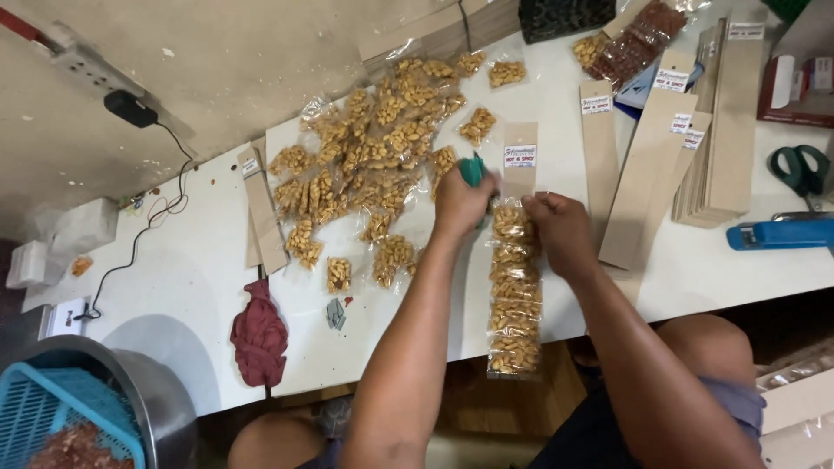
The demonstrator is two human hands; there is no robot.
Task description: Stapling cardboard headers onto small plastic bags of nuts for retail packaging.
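left hand [460,201] grips a small green stapler [473,169], fingers curled tight round it, at the top of a long strip of peanut packets [514,295]. right hand [563,230] pinches the strip's upper right edge, fingers closed on the clear plastic. strip lies between the two hands and runs straight back toward the person, long axis near vertical in the head view, bottom end hanging past the desk [191,287] edge. both hands sit at its top end, touching it; left is the one nearer the card.

a tan card header [520,156] with a small white label sits just above the strip's top, in line with it, stapler beside its lower left corner.

left of the hands: a loose heap of small clear peanut packets [373,156]. right: several long tan card strips [647,165], each with a small white label near the top, fanned against a taller stack [725,122]. dark reddish nut packets [638,39] at top right. blue stapler [782,234] and green-handled scissors [801,169] at far right. red cloth [259,334] at near desk edge. blue basket [52,417] in a metal bowl, lower left.
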